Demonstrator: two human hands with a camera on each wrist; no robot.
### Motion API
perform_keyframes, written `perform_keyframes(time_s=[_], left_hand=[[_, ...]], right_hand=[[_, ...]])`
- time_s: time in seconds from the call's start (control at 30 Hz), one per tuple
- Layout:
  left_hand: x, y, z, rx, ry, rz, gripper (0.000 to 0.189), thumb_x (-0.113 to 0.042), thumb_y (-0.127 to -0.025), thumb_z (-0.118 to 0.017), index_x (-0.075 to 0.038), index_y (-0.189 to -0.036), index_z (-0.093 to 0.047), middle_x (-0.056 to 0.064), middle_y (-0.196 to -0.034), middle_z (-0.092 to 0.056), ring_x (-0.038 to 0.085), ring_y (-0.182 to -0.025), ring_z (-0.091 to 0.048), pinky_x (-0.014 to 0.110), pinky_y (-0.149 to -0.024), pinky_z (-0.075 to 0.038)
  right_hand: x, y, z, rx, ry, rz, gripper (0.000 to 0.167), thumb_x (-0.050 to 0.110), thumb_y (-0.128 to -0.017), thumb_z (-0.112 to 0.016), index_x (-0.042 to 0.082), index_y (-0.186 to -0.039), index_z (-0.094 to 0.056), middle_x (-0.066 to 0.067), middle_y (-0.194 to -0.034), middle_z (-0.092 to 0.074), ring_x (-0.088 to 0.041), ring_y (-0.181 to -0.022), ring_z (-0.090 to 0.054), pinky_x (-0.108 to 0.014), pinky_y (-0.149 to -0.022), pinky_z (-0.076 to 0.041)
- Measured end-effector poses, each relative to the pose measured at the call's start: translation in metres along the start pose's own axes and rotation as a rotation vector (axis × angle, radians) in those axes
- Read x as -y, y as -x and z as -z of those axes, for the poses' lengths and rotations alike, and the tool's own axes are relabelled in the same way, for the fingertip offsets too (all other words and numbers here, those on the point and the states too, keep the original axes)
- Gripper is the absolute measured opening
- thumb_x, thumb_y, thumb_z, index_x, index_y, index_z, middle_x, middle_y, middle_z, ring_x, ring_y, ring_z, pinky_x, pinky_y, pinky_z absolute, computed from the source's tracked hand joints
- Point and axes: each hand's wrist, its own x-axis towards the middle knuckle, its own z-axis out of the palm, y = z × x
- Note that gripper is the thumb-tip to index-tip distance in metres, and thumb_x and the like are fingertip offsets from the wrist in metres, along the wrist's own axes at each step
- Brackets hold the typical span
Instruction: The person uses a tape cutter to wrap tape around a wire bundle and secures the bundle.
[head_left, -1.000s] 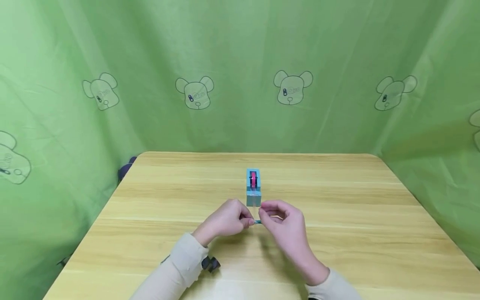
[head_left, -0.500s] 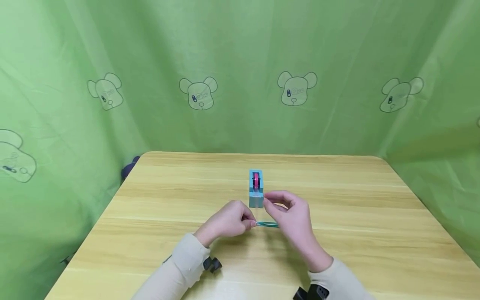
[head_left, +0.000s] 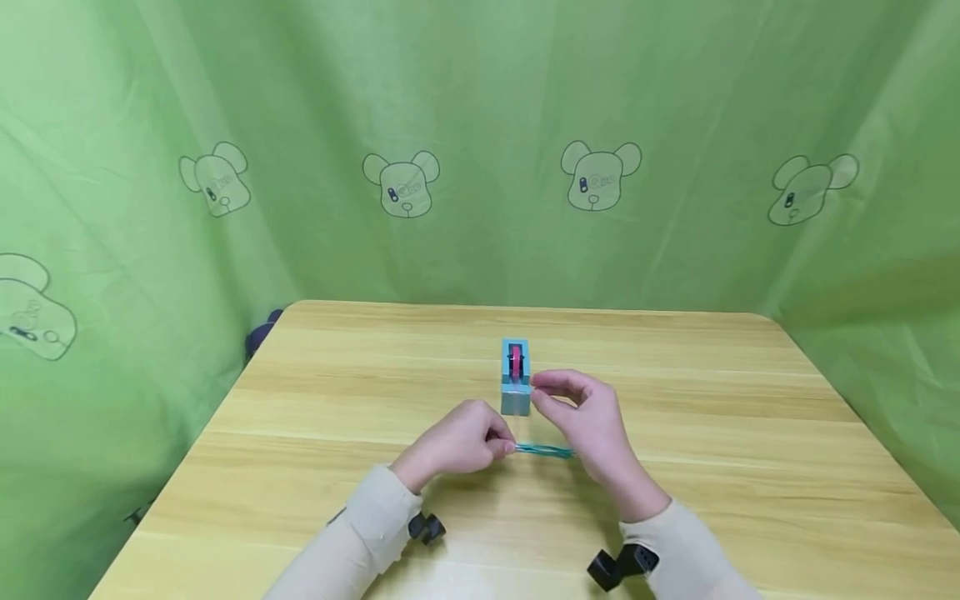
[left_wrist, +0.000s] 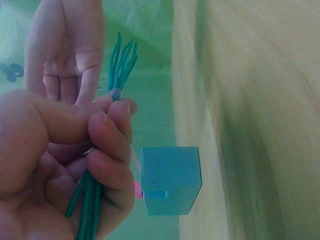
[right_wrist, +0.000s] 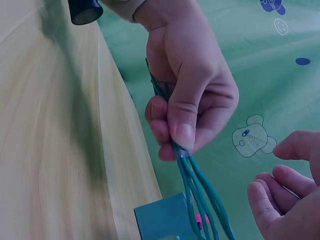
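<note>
In the head view my left hand [head_left: 461,437] pinches a bundle of thin green cords [head_left: 545,450] between thumb and fingers, above the table. A clear tape band [left_wrist: 115,93] wraps the cords at the fingertips in the left wrist view. Just beyond stands a blue tape dispenser [head_left: 515,400] with a pink reel [head_left: 515,362]. A faint clear strip runs from its near end toward the cords. My right hand [head_left: 588,417] hovers beside the dispenser's near right corner. Its thumb and fingers are apart with nothing visible between them in the right wrist view [right_wrist: 292,192].
The wooden table [head_left: 375,367] carries the dispenser near its middle. Green curtains [head_left: 480,250] printed with bear heads surround it. A dark purple object [head_left: 261,333] shows beyond the table's left edge. Wrist cameras [head_left: 622,567] sit on both sleeves.
My right hand has moved up and right, away from the left fingertips to beside the dispenser, uncovering the cords. My left hand keeps its pinch almost in place. The head view has shifted slightly.
</note>
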Motion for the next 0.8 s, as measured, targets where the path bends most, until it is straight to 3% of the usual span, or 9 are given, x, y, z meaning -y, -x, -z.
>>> perform_keyframes(time_s=[0.53, 0.8], left_hand=[[0.000, -0.003, -0.003, -0.004, -0.026, -0.005, 0.014, -0.006, -0.093, -0.067, -0.004, -0.083, -0.077, 0.007, -0.069, -0.069, 0.006, -0.049, -0.046, 0.020, -0.049, -0.039], [0.000, -0.002, -0.006, -0.009, -0.020, 0.020, 0.014, -0.006, -0.093, -0.067, -0.005, -0.083, -0.077, 0.007, -0.068, -0.068, 0.006, -0.047, -0.044, 0.020, -0.047, -0.038]], right_hand=[[-0.016, -0.002, 0.007, 0.094, 0.097, -0.046, 0.032, 0.010, -0.089, -0.074, -0.004, -0.117, -0.067, -0.013, -0.113, -0.067, -0.025, -0.105, -0.061, -0.027, -0.088, -0.053], [-0.023, 0.000, 0.008, 0.166, 0.202, -0.038, 0.026, 0.013, -0.090, -0.073, 0.002, -0.113, -0.070, -0.007, -0.106, -0.070, -0.021, -0.100, -0.065, -0.033, -0.089, -0.052]])
